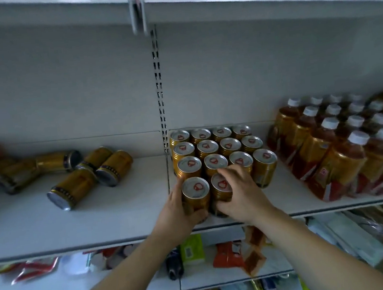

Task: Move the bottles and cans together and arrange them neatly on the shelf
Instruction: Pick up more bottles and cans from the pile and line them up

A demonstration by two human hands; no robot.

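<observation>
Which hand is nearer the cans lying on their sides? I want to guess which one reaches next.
Left. The left hand grips the front-left upright can, on the side facing the toppled cans. The right hand holds the next can, farther right.

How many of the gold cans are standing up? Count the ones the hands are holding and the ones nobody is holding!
Standing cans being held: 2, the front-left can in the left hand and the front-right can in the right hand
Standing cans not held: 12, in three rows of four
Total standing: 14
</observation>
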